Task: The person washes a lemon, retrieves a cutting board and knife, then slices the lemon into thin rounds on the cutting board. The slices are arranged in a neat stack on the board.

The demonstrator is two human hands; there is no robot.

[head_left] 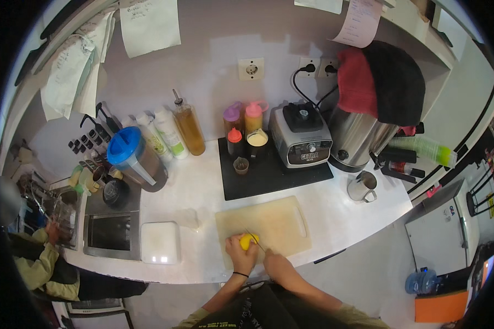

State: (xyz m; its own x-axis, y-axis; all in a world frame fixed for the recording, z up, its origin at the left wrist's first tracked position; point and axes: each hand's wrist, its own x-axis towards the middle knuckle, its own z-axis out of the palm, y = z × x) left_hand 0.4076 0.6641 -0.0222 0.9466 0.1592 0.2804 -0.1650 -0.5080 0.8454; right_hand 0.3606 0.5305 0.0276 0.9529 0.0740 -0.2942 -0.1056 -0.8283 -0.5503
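A yellow lemon (247, 242) rests near the front of a pale plastic cutting board (271, 218). My left hand (243, 256) grips the lemon, its fingers around the left side and front. In my right hand (276, 265) is the handle of a knife (260, 245), mostly hidden by the fist. The thin blade slants up and left and lies across the lemon; how deep it sits in the fruit cannot be told.
Behind the board lies a black mat (271, 183) with squeeze bottles (253, 117) and a blender base (302, 140). A steel pitcher (362, 187) stands right. Leftward are a white lidded box (160, 242), a blue-lidded jug (136, 160) and a co-worker (45, 263) at a sink.
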